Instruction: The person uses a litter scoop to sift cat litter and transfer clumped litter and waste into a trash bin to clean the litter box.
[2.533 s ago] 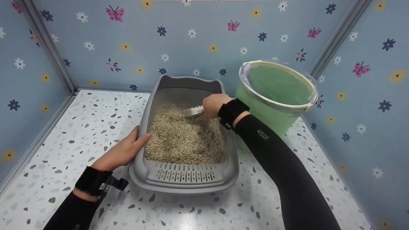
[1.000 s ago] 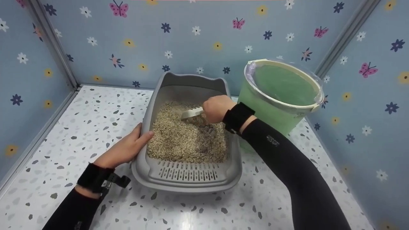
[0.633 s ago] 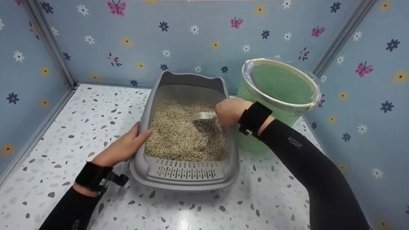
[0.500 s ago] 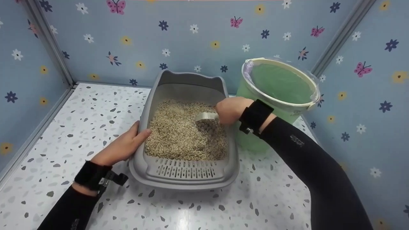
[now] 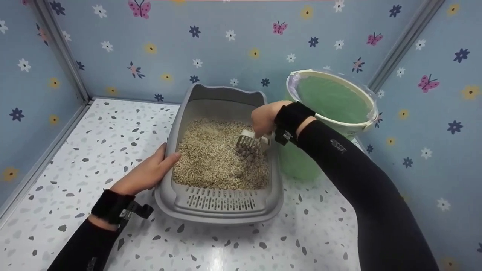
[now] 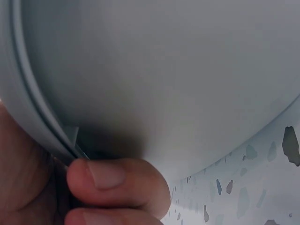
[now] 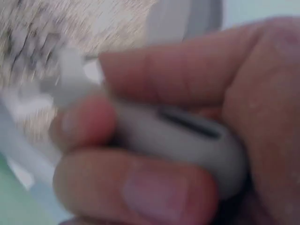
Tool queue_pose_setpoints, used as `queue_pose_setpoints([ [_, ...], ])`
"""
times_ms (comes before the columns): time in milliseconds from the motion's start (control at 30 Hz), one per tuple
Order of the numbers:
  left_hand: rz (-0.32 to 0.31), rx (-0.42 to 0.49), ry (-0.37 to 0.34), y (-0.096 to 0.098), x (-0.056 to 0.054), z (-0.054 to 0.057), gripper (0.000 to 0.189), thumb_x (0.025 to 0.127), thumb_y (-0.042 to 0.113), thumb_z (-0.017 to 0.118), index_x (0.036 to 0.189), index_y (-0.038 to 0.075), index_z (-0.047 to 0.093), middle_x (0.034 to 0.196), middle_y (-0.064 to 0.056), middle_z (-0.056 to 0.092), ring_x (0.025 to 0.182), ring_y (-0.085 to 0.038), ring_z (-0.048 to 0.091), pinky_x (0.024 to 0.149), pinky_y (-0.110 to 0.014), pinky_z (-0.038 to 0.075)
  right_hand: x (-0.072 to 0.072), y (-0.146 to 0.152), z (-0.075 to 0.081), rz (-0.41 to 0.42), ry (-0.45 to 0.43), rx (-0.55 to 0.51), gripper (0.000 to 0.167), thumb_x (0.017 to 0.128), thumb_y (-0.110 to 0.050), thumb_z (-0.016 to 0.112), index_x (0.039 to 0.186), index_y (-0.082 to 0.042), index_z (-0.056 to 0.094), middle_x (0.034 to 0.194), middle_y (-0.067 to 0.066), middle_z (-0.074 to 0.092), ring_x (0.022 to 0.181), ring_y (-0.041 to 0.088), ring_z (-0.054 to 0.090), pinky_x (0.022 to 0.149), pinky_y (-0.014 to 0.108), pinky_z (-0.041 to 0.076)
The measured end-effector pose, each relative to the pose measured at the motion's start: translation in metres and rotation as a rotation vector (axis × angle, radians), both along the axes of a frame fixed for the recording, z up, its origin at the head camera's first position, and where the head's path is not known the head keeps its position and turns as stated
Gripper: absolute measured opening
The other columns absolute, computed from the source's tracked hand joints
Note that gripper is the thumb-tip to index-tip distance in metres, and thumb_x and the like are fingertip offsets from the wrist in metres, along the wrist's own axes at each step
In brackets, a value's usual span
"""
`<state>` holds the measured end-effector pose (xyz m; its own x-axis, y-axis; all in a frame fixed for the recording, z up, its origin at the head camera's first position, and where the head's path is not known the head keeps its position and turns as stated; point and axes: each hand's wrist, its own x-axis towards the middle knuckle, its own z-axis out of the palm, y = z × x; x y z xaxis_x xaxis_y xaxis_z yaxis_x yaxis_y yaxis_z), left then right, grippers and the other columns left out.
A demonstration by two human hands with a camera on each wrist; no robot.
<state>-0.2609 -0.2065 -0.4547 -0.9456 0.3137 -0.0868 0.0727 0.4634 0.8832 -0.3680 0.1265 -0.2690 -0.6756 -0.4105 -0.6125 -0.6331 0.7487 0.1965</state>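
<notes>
A grey litter box (image 5: 222,217) holds tan granular litter (image 5: 205,162), with darker clumps (image 5: 248,152) at its right side. My left hand (image 5: 148,171) grips the box's left rim, thumb on top; in the left wrist view its fingers (image 6: 117,183) curl under the rim's edge. My right hand (image 5: 265,117) holds a pale slotted litter scoop (image 5: 248,139) over the right part of the litter, its slotted face tilted toward the clumps. The right wrist view, blurred, has the fingers wrapped round the scoop's handle (image 7: 173,136).
Right behind the box stands a green bucket (image 5: 301,162) lined with a clear bag, its pale rim (image 5: 339,121) close to my right wrist. Flowered blue panels (image 5: 226,49) enclose the speckled white tabletop (image 5: 113,143) at the back and both sides.
My right hand has brought the scoop from the litter's middle toward the right side and turned it, so its slots now show. The left hand keeps its hold on the rim.
</notes>
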Motion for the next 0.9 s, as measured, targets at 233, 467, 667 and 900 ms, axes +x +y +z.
queue_pose_setpoints([
  [233,0.003,0.003,-0.001,-0.001,0.0,-0.001,0.094,0.116,0.065,0.044,0.181,0.014,-0.002,0.084,-0.012,0.059,0.054,-0.016,0.049,0.045,-0.034,0.047,0.023,-0.03,-0.03,0.068,0.556,0.261,0.048,0.113,-0.01,0.053,0.066,-0.015,0.043,0.062,0.0,0.039,0.055,0.017,0.033,0.052,0.036,0.034],
  [467,0.002,-0.019,-0.012,0.0,-0.001,0.0,0.098,0.116,0.066,0.041,0.179,0.011,-0.009,0.091,-0.015,0.057,0.055,-0.016,0.048,0.047,-0.035,0.048,0.01,-0.026,-0.045,0.209,0.633,0.342,0.049,0.117,-0.013,0.051,0.069,-0.017,0.044,0.067,0.001,0.043,0.062,0.018,0.034,0.065,0.039,0.026],
  [667,0.004,-0.024,-0.008,-0.001,-0.002,0.0,0.101,0.115,0.07,0.041,0.179,0.01,-0.009,0.1,-0.019,0.059,0.057,-0.018,0.05,0.049,-0.038,0.051,0.002,-0.013,-0.039,0.198,0.641,0.28,0.049,0.112,-0.018,0.056,0.065,-0.017,0.04,0.062,-0.001,0.039,0.058,0.017,0.036,0.055,0.038,0.031],
  [900,0.003,-0.018,-0.012,-0.001,-0.001,0.0,0.104,0.112,0.075,0.041,0.179,0.012,-0.008,0.104,-0.022,0.061,0.058,-0.018,0.051,0.049,-0.038,0.051,-0.016,0.002,-0.041,0.061,0.526,0.129,0.036,0.099,-0.021,0.061,0.068,-0.019,0.042,0.066,-0.002,0.039,0.062,0.019,0.041,0.06,0.042,0.041],
])
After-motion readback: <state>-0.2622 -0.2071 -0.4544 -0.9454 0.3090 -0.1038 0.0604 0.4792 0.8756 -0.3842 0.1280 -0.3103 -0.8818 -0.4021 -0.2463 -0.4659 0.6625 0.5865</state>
